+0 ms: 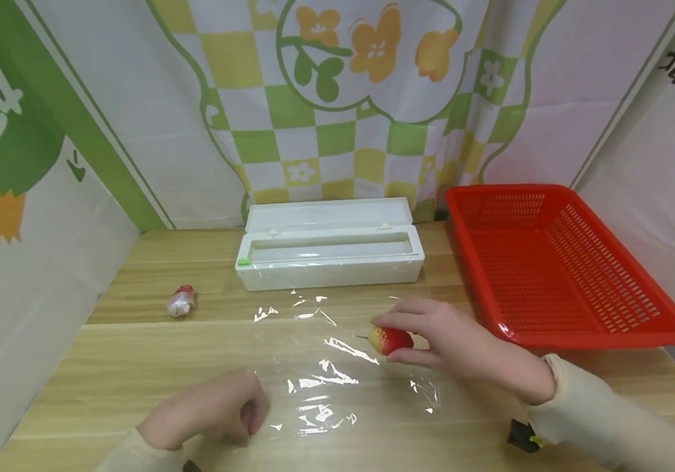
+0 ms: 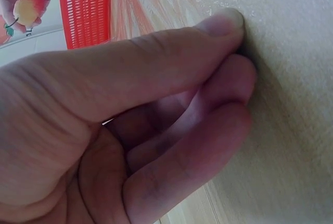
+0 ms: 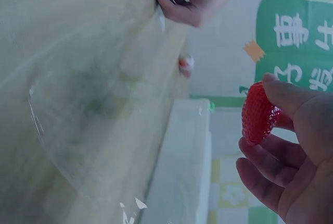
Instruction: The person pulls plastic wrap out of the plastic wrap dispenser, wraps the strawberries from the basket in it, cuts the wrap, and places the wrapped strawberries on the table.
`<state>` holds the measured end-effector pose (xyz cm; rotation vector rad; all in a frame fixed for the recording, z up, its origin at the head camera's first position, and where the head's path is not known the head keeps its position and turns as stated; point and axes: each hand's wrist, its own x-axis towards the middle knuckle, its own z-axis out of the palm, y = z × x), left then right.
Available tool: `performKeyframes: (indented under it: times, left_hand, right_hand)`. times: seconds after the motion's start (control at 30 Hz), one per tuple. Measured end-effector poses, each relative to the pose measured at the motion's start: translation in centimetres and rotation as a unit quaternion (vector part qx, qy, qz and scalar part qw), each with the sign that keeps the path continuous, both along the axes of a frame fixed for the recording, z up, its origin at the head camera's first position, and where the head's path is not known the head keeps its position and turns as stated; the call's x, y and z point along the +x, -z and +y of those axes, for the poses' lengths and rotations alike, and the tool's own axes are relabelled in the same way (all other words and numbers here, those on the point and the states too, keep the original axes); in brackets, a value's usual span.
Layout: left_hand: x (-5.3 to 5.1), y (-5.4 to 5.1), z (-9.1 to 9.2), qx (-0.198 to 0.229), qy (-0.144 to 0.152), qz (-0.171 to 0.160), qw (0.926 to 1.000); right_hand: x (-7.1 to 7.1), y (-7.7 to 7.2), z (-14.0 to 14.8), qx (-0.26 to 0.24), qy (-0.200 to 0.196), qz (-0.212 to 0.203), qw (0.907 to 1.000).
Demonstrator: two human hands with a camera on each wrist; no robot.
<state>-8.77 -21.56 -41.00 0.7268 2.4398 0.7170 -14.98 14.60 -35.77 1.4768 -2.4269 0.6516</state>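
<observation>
My right hand holds a red and yellow strawberry between thumb and fingers, above a sheet of clear plastic wrap. The strawberry's thin stem points left in the head view. In the right wrist view its seeded red side shows. My left hand is low at the wrap's left side, fingers curled. In the left wrist view the thumb meets the index finger at the table, where creases in the wrap run towards them; the pinched edge itself is hidden.
A white wrap dispenser box stands at the back with its lid up. To its right is a red plastic basket. A small red and white wrapped item lies at the left. Patterned curtains enclose the table.
</observation>
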Motion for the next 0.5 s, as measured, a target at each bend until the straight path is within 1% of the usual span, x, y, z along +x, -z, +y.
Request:
performKeyframes:
  times: [0.13, 0.33, 0.5]
  left_hand:
    - [0.0, 0.0, 0.0, -0.004, -0.003, -0.004, 1.0000]
    - [-0.1, 0.0, 0.0, -0.009, 0.000, 0.000, 1.0000]
    - [0.0, 0.0, 0.0, -0.014, -0.002, -0.002, 0.9999]
  right_hand:
    - [0.4, 0.7, -1.1, 0.012, -0.011, -0.003, 0.9999]
    - [0.8, 2.0, -2.6, 0.044, -0.013, -0.008, 0.9989]
    - [1.0, 3.0, -3.4, 0.048, -0.014, -0.022, 0.9985]
